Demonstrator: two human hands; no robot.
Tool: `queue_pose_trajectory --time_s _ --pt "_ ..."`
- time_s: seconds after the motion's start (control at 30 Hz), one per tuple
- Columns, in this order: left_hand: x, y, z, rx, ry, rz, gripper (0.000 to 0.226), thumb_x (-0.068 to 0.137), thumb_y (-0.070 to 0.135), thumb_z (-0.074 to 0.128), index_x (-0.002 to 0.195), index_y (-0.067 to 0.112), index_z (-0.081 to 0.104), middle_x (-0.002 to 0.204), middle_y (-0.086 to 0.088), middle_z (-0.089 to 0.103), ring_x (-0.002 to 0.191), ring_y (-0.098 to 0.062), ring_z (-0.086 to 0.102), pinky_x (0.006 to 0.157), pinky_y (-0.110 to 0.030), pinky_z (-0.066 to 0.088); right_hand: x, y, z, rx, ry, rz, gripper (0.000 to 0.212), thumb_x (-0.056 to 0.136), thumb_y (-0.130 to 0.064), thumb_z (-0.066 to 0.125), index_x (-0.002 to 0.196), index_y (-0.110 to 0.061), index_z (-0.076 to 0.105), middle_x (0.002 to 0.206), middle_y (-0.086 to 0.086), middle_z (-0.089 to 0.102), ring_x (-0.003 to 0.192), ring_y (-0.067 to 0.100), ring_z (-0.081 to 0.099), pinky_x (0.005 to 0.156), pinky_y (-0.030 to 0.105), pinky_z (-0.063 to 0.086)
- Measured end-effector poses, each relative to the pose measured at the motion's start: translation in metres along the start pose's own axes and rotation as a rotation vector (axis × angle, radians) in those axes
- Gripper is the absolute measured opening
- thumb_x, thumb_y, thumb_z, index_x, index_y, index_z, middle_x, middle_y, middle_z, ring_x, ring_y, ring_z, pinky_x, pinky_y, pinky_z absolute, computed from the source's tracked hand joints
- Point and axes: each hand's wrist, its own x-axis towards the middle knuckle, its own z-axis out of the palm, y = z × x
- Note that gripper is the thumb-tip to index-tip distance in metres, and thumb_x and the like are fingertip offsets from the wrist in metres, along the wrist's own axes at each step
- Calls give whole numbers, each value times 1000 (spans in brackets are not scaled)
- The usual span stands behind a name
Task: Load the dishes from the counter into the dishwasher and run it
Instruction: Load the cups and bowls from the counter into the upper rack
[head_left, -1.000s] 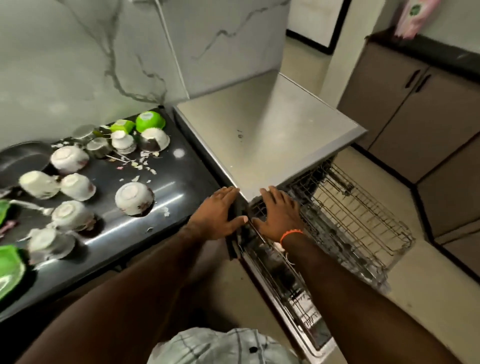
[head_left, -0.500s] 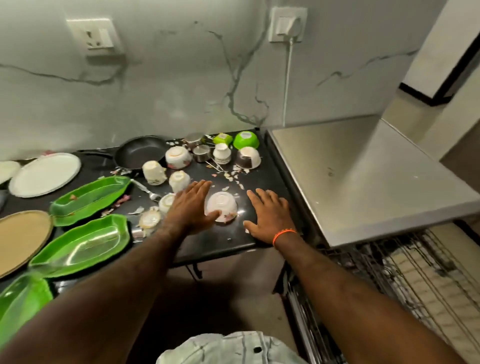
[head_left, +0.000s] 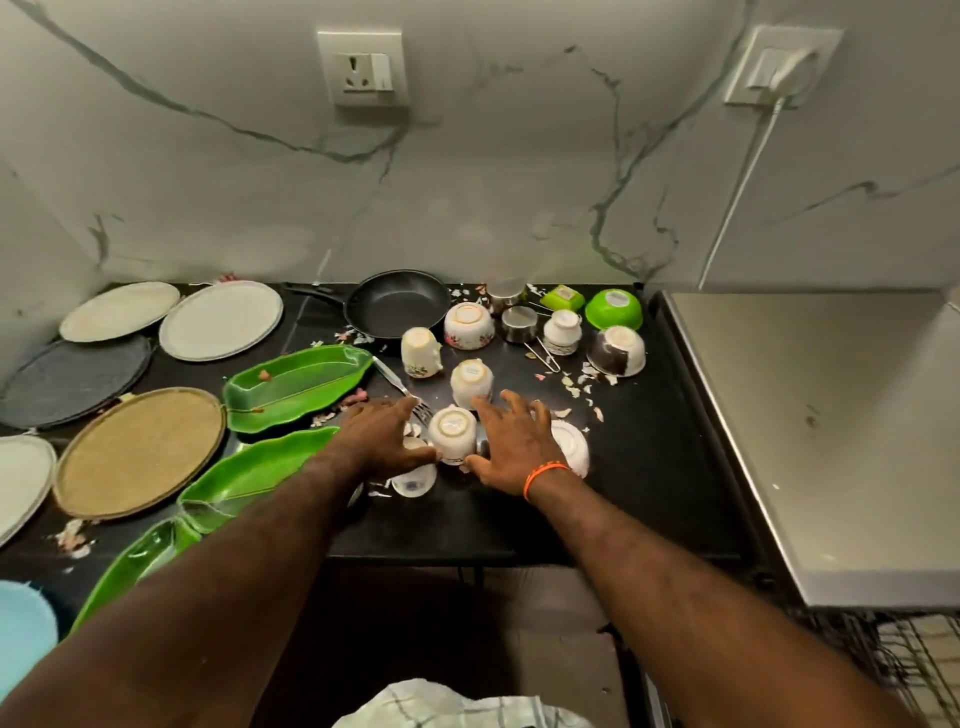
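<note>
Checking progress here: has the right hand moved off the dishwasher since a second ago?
Yes. The right hand left the dishwasher and went left onto the black counter, beside an upturned cup.

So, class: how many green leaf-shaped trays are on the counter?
3: one beside the fork, one under the left forearm, one nearest the camera, partly hidden.

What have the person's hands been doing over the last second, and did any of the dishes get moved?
Both hands left the dishwasher's edge and swung over to the counter. Now the left hand and right hand close in on either side of an upturned white cup; a firm grip isn't clear yet. The frying pan, green bowl and other cups look unmoved.
</note>
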Motion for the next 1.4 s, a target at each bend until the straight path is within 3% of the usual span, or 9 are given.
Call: queue_pose_trajectory --time_s 0.13,0.33,0.53,0.67,0.93,1.17,1.3,1.4 --pt "9 4 -2 -33 -67 85 88 80 63 70 151 20 39 141 -5 59 133 -27 49 112 -41 34 14 -11 5 36 -8 5 82 80 -48 69 150 -29 31 146 11 47 146 26 22 111 52 21" --pt "12 19 3 -10 -32 147 88 75 63 72 147 24 39 136 -5 62 127 -27 52 110 -42 30 13 -14 6 63 21 32 68 81 -50 70 139 -30 40 132 -2 60 135 25 34 102 48 27" --pt "7 36 -1 -7 68 232 95 73 66 74 150 22 40 132 -4 64 124 -25 54 107 -42 34 -14 -1 -7 69 93 89 83 76 -65 66 145 -25 42 136 3 54 129 27 40 103 49 31" --pt "-2 62 -2 -19 110 307 91 74 63 74 149 24 40 131 -3 65 123 -24 56 105 -41 35 -41 15 -22 68 116 106 79 72 -68 65 137 -27 47 130 1 53 125 26 43 103 48 35" --pt "-11 157 -4 -38 109 475 89 71 71 70 145 28 45 133 1 65 123 -23 58 103 -42 40 -125 73 -44 161 173 205 77 72 -51 74 139 -28 45 136 -1 54 128 24 44 104 43 36" --pt "-32 261 9 -90 174 690 72 65 72 61 125 34 52 109 5 72 101 -23 67 90 -39 48 -220 131 -49 233 318 381 76 69 -52 74 138 -32 46 130 -4 60 126 21 47 103 42 39" --pt "-44 321 25 -90 145 766 81 69 66 66 138 28 45 120 1 70 112 -25 64 97 -41 47 -277 162 -46 245 367 497 75 67 -54 70 134 -32 47 127 -5 60 122 22 48 97 41 38" --pt "-54 365 40 -75 93 845 74 72 57 70 138 28 49 122 1 68 114 -24 62 98 -41 46 -323 182 -41 236 412 582 73 65 -54 66 131 -29 49 124 -3 62 119 24 50 93 41 38"
